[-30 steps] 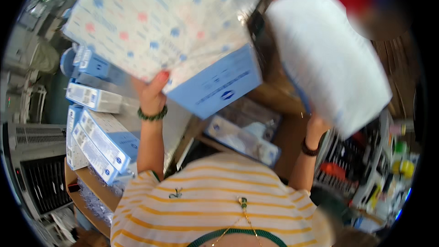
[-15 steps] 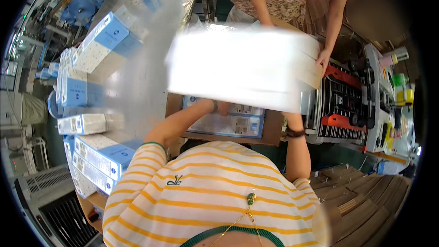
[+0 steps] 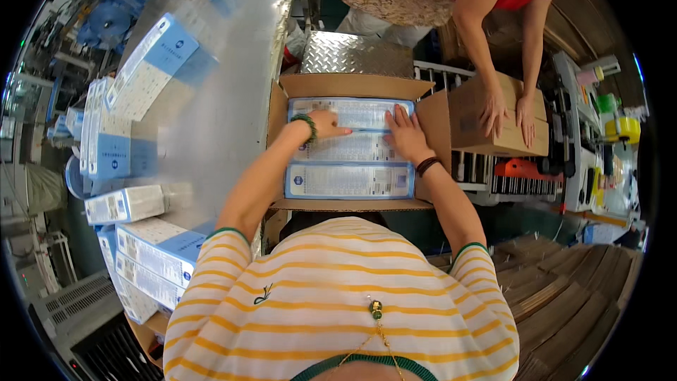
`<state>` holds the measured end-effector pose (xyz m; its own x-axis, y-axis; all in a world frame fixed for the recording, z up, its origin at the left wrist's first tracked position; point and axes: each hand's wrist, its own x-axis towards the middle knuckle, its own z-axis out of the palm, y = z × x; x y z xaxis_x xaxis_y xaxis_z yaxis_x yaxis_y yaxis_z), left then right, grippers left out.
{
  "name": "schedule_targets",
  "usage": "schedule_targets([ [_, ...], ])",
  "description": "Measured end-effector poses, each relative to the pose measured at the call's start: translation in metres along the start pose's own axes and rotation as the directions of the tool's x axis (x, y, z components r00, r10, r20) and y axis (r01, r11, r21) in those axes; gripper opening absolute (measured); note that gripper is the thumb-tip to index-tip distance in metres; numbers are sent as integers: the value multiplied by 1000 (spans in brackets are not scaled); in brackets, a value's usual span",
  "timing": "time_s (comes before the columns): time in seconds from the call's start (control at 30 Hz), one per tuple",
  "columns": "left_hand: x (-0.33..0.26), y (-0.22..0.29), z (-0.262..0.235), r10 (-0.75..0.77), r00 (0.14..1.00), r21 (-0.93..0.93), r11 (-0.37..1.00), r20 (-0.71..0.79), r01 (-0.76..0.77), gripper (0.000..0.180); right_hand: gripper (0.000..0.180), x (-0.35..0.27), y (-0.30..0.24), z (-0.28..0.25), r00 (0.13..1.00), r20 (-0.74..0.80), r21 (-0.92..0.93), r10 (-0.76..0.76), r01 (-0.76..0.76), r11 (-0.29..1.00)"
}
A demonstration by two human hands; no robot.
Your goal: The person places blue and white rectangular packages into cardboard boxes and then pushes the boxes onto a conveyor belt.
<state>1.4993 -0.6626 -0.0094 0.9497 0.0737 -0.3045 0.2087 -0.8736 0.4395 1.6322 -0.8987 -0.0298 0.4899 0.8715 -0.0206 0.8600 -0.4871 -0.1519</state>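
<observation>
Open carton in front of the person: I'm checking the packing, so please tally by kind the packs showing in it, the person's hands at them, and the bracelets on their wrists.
Blue-and-white packs showing in the open carton: 3
Hands, left hand and right hand: 2
Bracelets, green bracelet and dark bracelet: 2
Total: 7

The wide head view looks down from above and behind the left hand (image 3: 326,123) and right hand (image 3: 410,137), fairly near.
</observation>
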Motion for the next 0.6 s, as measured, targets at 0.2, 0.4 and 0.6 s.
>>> schedule_targets([
  [0.2,-112,-23,-113,-542,830,-393,796,-128,459,67,45,-71,1,-103,733,-534,410,421,-211,888],
  [0.4,-55,-21,36,-64,875,-711,555,480,431,63,81,-87,-70,-102,977,197,389,-86,3,921],
  [0.6,-3,66,-56,259,692,-29,927,-673,-375,42,84,-36,-47,14,919,-220,80,327,-317,945],
])
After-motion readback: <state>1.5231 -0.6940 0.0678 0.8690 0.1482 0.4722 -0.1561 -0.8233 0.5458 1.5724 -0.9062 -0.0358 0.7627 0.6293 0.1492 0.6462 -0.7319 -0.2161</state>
